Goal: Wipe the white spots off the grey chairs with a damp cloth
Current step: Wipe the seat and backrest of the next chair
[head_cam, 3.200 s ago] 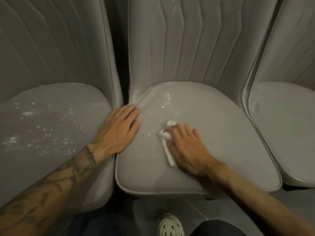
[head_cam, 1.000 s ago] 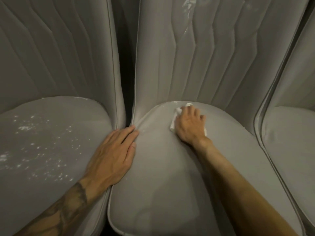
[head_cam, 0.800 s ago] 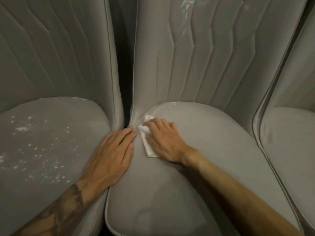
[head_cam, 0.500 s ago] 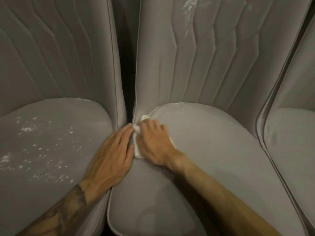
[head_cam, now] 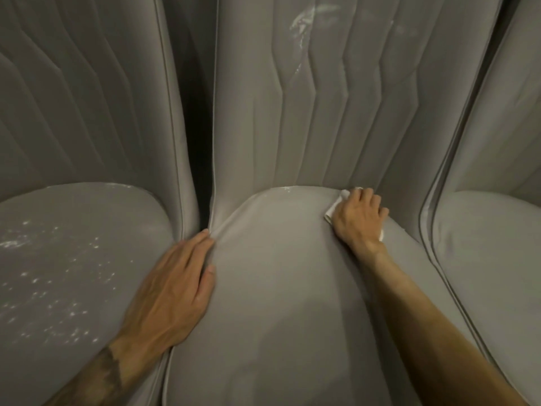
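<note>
Three grey padded chairs stand side by side. My right hand presses a white cloth onto the back right of the middle chair's seat, where seat meets backrest; most of the cloth is hidden under the hand. My left hand lies flat, fingers together, on the middle seat's left edge, beside the gap to the left chair. The left chair's seat is scattered with white spots. A white smear shows high on the middle backrest.
The right chair's seat shows no spots. A dark narrow gap runs between the left and middle backrests. The ribbed backrests rise steeply right behind the seats.
My right hand has slid the cloth from the seat's back left corner, next to my left hand, across to the back right. My left hand has stayed put.
</note>
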`<state>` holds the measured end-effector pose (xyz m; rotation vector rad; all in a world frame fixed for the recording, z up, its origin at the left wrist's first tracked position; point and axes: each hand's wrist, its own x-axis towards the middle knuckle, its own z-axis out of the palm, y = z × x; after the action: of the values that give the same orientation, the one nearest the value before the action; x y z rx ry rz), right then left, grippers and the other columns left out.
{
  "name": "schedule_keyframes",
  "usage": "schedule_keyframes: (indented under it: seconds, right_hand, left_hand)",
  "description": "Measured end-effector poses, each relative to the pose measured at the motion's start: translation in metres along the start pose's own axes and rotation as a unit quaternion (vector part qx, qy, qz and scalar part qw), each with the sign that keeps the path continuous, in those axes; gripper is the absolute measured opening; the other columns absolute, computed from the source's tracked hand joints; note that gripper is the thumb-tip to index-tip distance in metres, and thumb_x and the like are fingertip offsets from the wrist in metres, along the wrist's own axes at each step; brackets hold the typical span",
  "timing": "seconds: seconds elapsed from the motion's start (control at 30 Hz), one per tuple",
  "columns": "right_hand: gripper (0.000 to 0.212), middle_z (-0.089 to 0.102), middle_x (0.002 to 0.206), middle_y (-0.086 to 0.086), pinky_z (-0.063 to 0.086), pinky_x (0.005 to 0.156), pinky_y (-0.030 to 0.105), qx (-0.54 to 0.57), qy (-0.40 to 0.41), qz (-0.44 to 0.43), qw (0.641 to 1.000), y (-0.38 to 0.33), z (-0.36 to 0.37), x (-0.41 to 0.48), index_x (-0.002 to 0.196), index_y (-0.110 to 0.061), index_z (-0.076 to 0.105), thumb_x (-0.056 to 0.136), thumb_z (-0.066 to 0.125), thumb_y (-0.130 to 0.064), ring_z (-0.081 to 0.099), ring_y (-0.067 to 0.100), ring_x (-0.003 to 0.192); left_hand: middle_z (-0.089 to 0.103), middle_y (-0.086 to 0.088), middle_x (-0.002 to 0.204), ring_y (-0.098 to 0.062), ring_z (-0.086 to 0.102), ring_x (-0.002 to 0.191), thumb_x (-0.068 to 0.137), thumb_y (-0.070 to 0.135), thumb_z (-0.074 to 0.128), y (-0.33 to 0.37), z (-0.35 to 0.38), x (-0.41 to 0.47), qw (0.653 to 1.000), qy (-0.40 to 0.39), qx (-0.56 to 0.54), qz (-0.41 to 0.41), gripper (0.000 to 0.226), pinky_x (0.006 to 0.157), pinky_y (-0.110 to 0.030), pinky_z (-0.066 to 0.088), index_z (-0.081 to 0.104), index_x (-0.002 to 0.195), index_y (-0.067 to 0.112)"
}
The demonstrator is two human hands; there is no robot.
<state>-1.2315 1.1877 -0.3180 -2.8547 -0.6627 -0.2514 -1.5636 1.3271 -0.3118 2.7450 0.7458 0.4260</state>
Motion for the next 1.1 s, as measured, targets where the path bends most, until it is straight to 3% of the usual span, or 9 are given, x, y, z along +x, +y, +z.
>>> schedule_keyframes:
  seconds: [0.07,0.17,0.23,0.43,0.63,0.73,0.83,1.0,1.1]
  right_hand:
    - [0.036,0.046,0.14,0.019,0.034,0.104,0.049,0.04,-0.01,-0.022,0.999,-0.037,0.003,-0.001,0.133,-0.004,0.048,0.107,0.034,-0.024,0.043,0.038,0.128]
    - [0.035,0.046,0.144,0.012,0.035,0.102,0.047,0.062,-0.04,-0.219,0.973,-0.1,0.013,-0.017,0.133,-0.012,0.048,0.105,0.035,-0.028,0.043,0.033,0.13]
    - [0.035,0.047,0.141,0.009,0.034,0.098,0.046,0.045,-0.052,-0.29,0.955,-0.107,0.011,-0.02,0.133,-0.015,0.048,0.102,0.04,-0.03,0.045,0.032,0.127]
    - [0.036,0.048,0.135,0.009,0.034,0.1,0.046,0.033,-0.019,-0.099,0.994,-0.039,0.009,0.007,0.134,-0.013,0.047,0.104,0.039,-0.032,0.045,0.032,0.124]
    - [0.036,0.049,0.136,0.007,0.033,0.097,0.044,0.058,-0.045,-0.294,0.953,-0.113,0.015,-0.023,0.131,-0.016,0.05,0.106,0.035,-0.037,0.046,0.029,0.124]
    - [0.042,0.047,0.14,0.008,0.033,0.101,0.043,0.042,-0.054,-0.273,0.96,-0.07,0.01,0.001,0.142,-0.016,0.044,0.107,0.036,-0.038,0.046,0.03,0.127]
    - [0.038,0.048,0.135,0.008,0.032,0.102,0.043,0.045,-0.041,-0.193,0.979,-0.059,0.01,0.011,0.137,-0.015,0.046,0.106,0.038,-0.035,0.046,0.031,0.126]
    - [0.032,0.053,0.124,0.007,0.035,0.091,0.045,0.075,-0.063,-0.388,0.916,-0.117,0.018,-0.038,0.127,-0.016,0.051,0.102,0.043,-0.034,0.051,0.03,0.114]
    - [0.039,0.051,0.13,0.007,0.035,0.097,0.045,0.045,-0.057,-0.371,0.926,-0.085,0.015,-0.009,0.138,-0.017,0.048,0.104,0.042,-0.035,0.05,0.029,0.12]
  left_hand:
    - [0.052,-0.005,0.157,-0.021,0.053,0.139,0.104,0.038,0.034,-0.001,0.0,0.001,1.0,0.0,0.001,0.003,0.056,0.123,-0.038,0.035,0.053,0.149,0.01]
    - [0.052,-0.005,0.157,-0.022,0.053,0.139,0.104,0.039,0.032,-0.003,0.001,0.0,1.0,0.0,-0.002,0.007,0.057,0.122,-0.042,0.037,0.053,0.148,0.01]
    - [0.053,-0.007,0.155,-0.024,0.054,0.138,0.103,0.039,0.033,-0.004,0.001,-0.001,1.0,0.003,-0.003,0.012,0.057,0.121,-0.042,0.037,0.054,0.147,0.009]
    - [0.055,-0.007,0.153,-0.022,0.055,0.134,0.104,0.036,0.036,-0.006,0.004,0.002,1.0,0.018,0.003,0.024,0.053,0.121,-0.034,0.031,0.055,0.145,0.01]
    - [0.055,-0.008,0.153,-0.023,0.055,0.136,0.104,0.034,0.037,-0.007,0.004,0.002,0.999,0.019,0.01,0.033,0.051,0.122,-0.035,0.031,0.054,0.145,0.009]
    - [0.055,-0.009,0.152,-0.025,0.056,0.134,0.104,0.032,0.038,-0.006,0.004,0.002,0.999,0.026,0.02,0.038,0.05,0.121,-0.036,0.032,0.055,0.144,0.007]
    - [0.056,-0.009,0.152,-0.025,0.057,0.134,0.104,0.032,0.038,-0.004,0.002,0.002,0.999,0.026,0.018,0.031,0.051,0.121,-0.036,0.032,0.057,0.144,0.006]
    - [0.058,-0.01,0.151,-0.027,0.059,0.133,0.103,0.03,0.04,-0.003,0.0,0.002,0.999,0.025,0.018,0.03,0.05,0.121,-0.036,0.032,0.059,0.142,0.005]
    - [0.057,-0.01,0.151,-0.026,0.059,0.133,0.103,0.029,0.041,-0.004,-0.001,0.002,0.999,0.026,0.012,0.031,0.049,0.122,-0.035,0.032,0.059,0.142,0.005]
